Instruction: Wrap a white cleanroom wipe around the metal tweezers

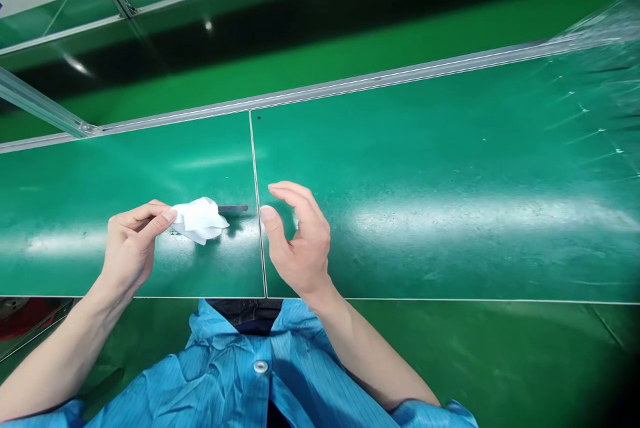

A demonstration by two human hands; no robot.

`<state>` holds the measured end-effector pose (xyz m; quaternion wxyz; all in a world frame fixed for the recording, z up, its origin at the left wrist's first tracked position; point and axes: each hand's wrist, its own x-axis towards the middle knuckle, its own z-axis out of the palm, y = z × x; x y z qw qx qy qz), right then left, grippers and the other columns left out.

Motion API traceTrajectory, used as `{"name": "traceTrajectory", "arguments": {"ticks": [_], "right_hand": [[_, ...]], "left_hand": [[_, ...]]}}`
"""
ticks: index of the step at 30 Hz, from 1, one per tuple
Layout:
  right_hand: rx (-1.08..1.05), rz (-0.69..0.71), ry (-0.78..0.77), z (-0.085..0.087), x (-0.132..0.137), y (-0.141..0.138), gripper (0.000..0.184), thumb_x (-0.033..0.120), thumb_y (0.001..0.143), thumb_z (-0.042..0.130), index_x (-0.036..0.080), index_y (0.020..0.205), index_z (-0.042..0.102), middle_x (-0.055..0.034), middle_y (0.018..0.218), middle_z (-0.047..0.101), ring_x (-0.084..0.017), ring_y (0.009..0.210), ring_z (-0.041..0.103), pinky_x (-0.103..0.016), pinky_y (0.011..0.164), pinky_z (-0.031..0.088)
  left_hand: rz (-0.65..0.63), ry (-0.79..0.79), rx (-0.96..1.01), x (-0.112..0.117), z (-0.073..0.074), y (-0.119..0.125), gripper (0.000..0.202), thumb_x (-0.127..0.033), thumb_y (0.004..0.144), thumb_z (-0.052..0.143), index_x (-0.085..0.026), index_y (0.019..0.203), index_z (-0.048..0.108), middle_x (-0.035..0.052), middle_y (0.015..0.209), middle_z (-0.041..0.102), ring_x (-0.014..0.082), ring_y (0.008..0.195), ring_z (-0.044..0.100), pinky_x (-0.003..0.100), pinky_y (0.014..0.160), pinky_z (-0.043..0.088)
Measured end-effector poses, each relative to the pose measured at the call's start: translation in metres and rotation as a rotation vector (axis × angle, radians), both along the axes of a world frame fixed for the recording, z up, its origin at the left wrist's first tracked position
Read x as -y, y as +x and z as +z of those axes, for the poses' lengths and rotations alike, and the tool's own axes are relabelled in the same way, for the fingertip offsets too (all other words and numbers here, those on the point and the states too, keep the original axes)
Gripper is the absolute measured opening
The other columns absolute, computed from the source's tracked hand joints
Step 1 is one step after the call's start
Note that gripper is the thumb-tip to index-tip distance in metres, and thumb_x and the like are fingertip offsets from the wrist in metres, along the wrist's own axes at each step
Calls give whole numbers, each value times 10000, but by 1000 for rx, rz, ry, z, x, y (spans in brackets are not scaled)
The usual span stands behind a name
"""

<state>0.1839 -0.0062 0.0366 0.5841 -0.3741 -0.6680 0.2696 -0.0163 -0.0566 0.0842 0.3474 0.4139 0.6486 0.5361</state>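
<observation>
My left hand [131, 241] pinches a crumpled white cloth [200, 220] between thumb and fingers, just above the green work surface [425, 201]. A thin dark flat piece [233, 208] sticks out to the right from under the cloth; whether the hand also grips it is hidden. My right hand [297, 241] hovers a little to the right of the cloth, fingers curved and apart, holding nothing. Both hands are near the front edge of the surface, on either side of a thin seam [257, 215].
A metal rail [350, 87] runs along the far edge of the green surface. Clear plastic film [600, 81] lies over the far right part. My blue striped smock [260, 375] fills the bottom of the view.
</observation>
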Motion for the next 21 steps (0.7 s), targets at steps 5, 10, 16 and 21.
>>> {"name": "traceTrajectory", "arguments": {"ticks": [5, 10, 16, 21], "right_hand": [[176, 261, 21, 11, -4, -7, 442, 383, 859, 609, 115, 1197, 512, -135, 1204, 581, -226, 1158, 517, -410, 984, 434], [440, 850, 17, 17, -25, -29, 367, 416, 845, 625, 143, 1085, 574, -76, 1179, 602, -196, 1141, 517, -344, 964, 417], [653, 886, -75, 11, -40, -28, 28, 114, 789, 570, 133, 781, 588, -42, 848, 643, -177, 815, 586, -308, 742, 421], [272, 895, -214, 16, -43, -5, 338, 251, 816, 627, 106, 1115, 569, -98, 1191, 594, -203, 1090, 548, -349, 930, 419]], "left_hand": [[-213, 40, -484, 8, 1, -1, 55, -188, 761, 663, -196, 711, 683, 1, 699, 623, 117, 661, 535, 255, 605, 408], [-606, 256, -960, 10, 18, 5, 82, -82, 794, 599, -161, 800, 621, 15, 728, 618, 126, 705, 531, 276, 659, 435], [-483, 221, -968, 14, 47, -9, 94, -89, 773, 632, -182, 785, 620, 3, 734, 611, 133, 707, 542, 278, 644, 436], [-357, -37, -608, 8, 49, -23, 53, -195, 773, 662, -225, 737, 687, 1, 714, 616, 136, 660, 540, 263, 560, 415]]}}
